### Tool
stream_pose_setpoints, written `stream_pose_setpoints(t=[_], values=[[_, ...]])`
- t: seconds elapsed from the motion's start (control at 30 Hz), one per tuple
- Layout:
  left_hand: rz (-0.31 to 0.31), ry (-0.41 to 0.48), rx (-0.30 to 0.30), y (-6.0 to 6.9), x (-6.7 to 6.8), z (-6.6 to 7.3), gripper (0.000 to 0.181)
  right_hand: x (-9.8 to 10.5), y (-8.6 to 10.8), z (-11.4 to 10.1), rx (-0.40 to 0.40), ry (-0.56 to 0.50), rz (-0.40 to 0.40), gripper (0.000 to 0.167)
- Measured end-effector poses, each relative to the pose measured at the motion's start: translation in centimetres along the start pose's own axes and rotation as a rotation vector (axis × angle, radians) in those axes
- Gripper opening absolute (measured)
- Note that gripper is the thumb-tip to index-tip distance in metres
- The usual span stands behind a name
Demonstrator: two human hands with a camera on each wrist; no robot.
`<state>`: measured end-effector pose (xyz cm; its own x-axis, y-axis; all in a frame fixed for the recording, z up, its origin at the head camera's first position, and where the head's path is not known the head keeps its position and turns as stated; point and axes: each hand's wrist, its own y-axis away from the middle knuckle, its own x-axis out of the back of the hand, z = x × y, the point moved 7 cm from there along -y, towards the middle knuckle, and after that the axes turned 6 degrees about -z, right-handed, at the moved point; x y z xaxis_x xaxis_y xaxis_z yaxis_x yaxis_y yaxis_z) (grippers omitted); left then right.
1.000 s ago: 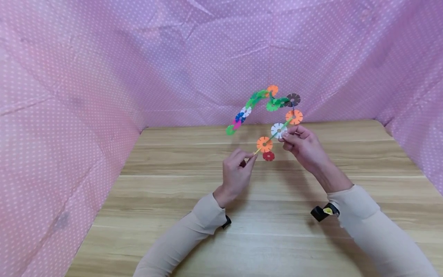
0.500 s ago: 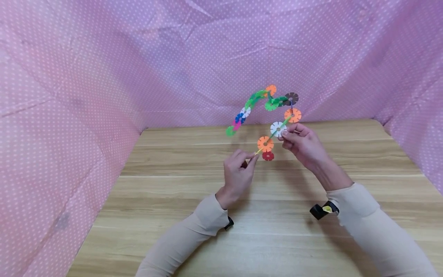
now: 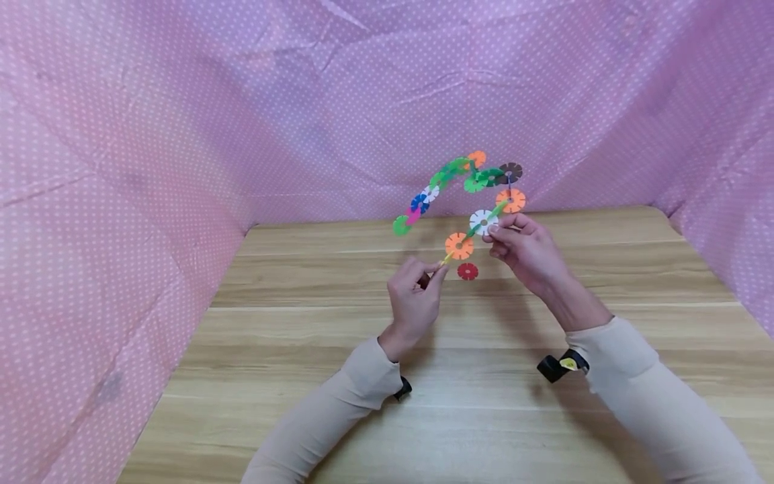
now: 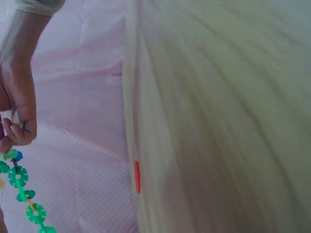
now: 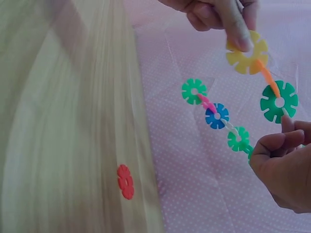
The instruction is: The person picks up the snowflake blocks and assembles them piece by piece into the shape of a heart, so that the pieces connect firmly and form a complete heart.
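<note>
A long chain of slotted plastic discs hangs in the air between my hands. Its near end is a yellow disc (image 5: 236, 59), which my left hand (image 3: 413, 306) pinches between thumb and fingertips. An orange disc (image 3: 451, 251) and a dark green disc (image 5: 267, 104) follow it. My right hand (image 3: 536, 263) pinches a white disc (image 3: 478, 228) by its edge. Past that, the chain bends through another orange disc (image 3: 517, 206), a dark brown disc (image 3: 516, 168) and several green ones, down to a light green disc (image 3: 401, 225) at its free far end.
A loose red disc (image 3: 462, 275) lies flat on the wooden table (image 3: 302, 323) below the chain, near the back. Pink dotted cloth (image 3: 351, 114) hangs behind the table and along its sides. Black straps with small devices (image 3: 551, 368) sit at the wrists.
Both hands and the near part of the chain have shifted slightly up and left. The yellow disc has tilted to show more of its face. The red disc stays put.
</note>
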<state>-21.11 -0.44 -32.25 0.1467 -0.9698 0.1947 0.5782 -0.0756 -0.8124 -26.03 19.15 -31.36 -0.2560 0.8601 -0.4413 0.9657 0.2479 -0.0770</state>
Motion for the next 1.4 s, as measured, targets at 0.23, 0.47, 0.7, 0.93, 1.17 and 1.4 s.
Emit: stream_pose_setpoints(t=[0.23,0.47,0.7,0.93,1.17,1.4], values=[[-0.118,0.099,0.120,-0.8,0.2,-1.3,0.005,0.1,-0.2,-0.8,0.004,0.071,-0.002,0.011],[-0.068,0.093,0.193,-1.6,0.4,-1.5,0.006,0.3,-0.5,-0.3,-0.064,0.003,0.029,0.014],[-0.030,0.029,0.065,-0.8,0.4,-0.7,0.007,0.3,-0.3,0.1,-0.111,-0.008,0.050,0.016],[-0.046,0.028,0.006,-0.6,0.5,-0.6,0.006,-0.2,-0.2,0.0,-0.107,0.040,0.040,0.011],[-0.127,0.044,0.045,-1.1,-0.2,-0.8,0.005,0.8,-0.4,0.0,-0.074,0.070,0.031,0.010],[-0.237,-0.034,0.114,-1.0,-0.8,-1.2,0.013,1.6,-0.2,0.0,-0.053,0.083,0.027,0.011]])
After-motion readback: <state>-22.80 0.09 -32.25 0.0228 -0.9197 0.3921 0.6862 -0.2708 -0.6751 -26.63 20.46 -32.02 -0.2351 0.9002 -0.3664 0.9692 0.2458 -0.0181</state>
